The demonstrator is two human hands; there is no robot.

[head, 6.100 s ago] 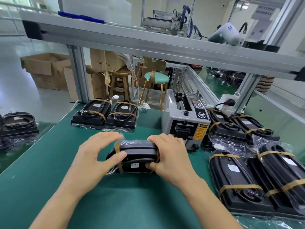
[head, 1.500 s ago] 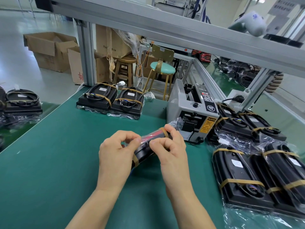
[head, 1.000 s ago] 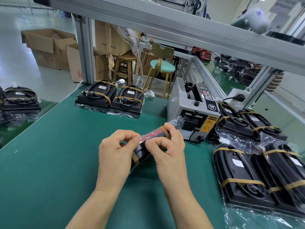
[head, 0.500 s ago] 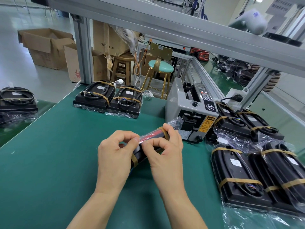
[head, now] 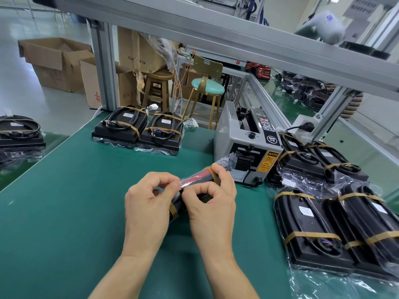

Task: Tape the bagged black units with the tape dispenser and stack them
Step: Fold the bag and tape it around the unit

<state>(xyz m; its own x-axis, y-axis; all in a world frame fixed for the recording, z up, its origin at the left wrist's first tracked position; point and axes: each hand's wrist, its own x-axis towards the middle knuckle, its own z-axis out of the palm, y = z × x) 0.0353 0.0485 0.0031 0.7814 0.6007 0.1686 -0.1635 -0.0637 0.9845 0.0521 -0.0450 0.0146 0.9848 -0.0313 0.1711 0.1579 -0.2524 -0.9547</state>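
Observation:
A bagged black unit (head: 195, 180) stands on edge on the green table (head: 64, 201), tilted toward the grey tape dispenser (head: 248, 147). Brown tape bands wrap it near both ends. My left hand (head: 146, 210) grips its near end, thumb and forefinger pinching at the top edge. My right hand (head: 212, 203) holds the far part, fingers curled over the top and thumb pinching close to the left thumb. Much of the unit is hidden behind both hands.
Two taped units (head: 138, 130) lie side by side at the back left. Several taped units (head: 336, 219) fill the right side beside the dispenser. More units (head: 19, 134) sit on a table at far left. An aluminium frame beam (head: 237, 33) crosses overhead.
Since six seconds ago the unit was turned from lying flat to standing on edge. Over the last second both hands keep pinching at its top edge with little movement.

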